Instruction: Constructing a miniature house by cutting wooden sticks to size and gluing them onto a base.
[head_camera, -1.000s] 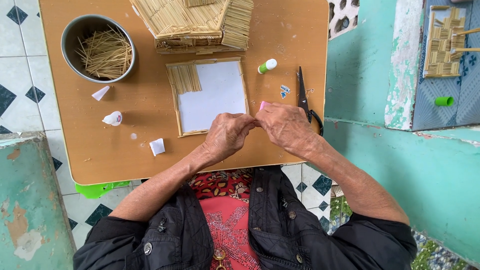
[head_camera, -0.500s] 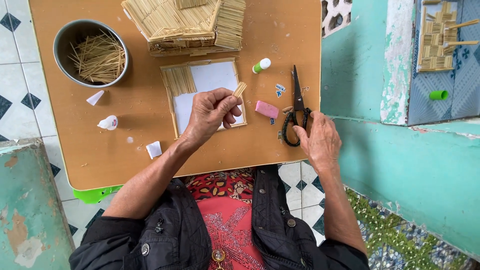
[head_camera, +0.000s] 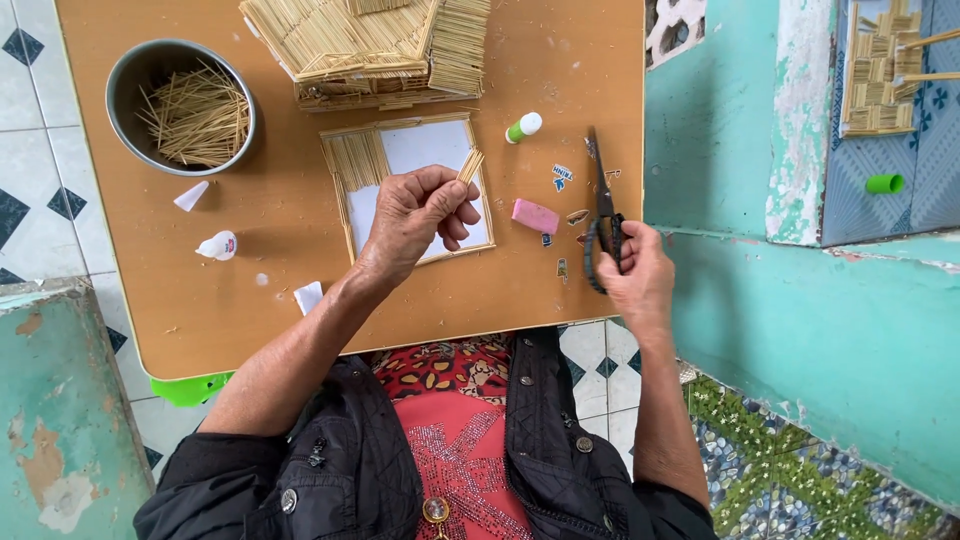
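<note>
My left hand (head_camera: 415, 215) holds a small bundle of thin wooden sticks (head_camera: 469, 166) above a square white panel (head_camera: 425, 150) edged with sticks and part-covered with sticks on its left. My right hand (head_camera: 632, 268) grips the black handles of a pair of scissors (head_camera: 603, 205) lying on the brown table (head_camera: 280, 290). A pink eraser (head_camera: 535, 215) lies between the two hands. A model house made of sticks (head_camera: 370, 45) stands at the far side of the table.
A grey metal bowl (head_camera: 125, 75) full of loose sticks sits far left. A small glue bottle (head_camera: 217, 245), two white paper bits and a green-white cap (head_camera: 523, 127) lie on the table. A teal wall (head_camera: 810, 300) runs along the right.
My hands, together a second ago, have parted. The left now holds the stick bundle over the panel; the right reached right and closed on the scissors' handles.
</note>
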